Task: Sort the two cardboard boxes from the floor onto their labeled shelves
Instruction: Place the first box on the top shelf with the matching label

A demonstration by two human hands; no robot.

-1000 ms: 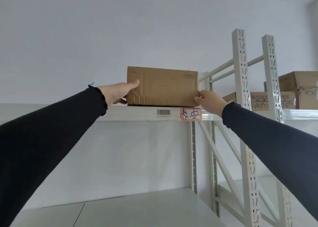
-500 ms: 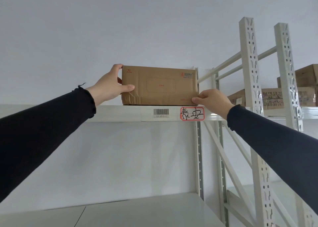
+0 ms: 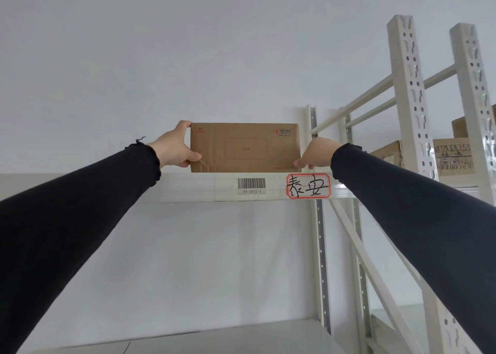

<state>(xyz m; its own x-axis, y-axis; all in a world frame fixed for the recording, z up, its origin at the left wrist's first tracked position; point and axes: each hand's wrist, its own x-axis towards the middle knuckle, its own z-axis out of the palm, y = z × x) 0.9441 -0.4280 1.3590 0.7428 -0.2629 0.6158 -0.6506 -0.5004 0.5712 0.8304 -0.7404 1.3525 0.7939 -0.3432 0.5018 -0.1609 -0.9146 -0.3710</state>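
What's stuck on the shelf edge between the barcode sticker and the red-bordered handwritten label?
Nothing: in the head view the shelf edge is bare between the barcode sticker and the red-bordered label, directly under the cardboard box.

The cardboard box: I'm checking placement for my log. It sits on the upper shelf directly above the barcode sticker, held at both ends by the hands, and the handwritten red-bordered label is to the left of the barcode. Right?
Not quite. In the head view the red-bordered label is to the right of the barcode sticker, not the left. The rest holds: the cardboard box sits on the upper shelf, with the left hand and right hand at its ends.
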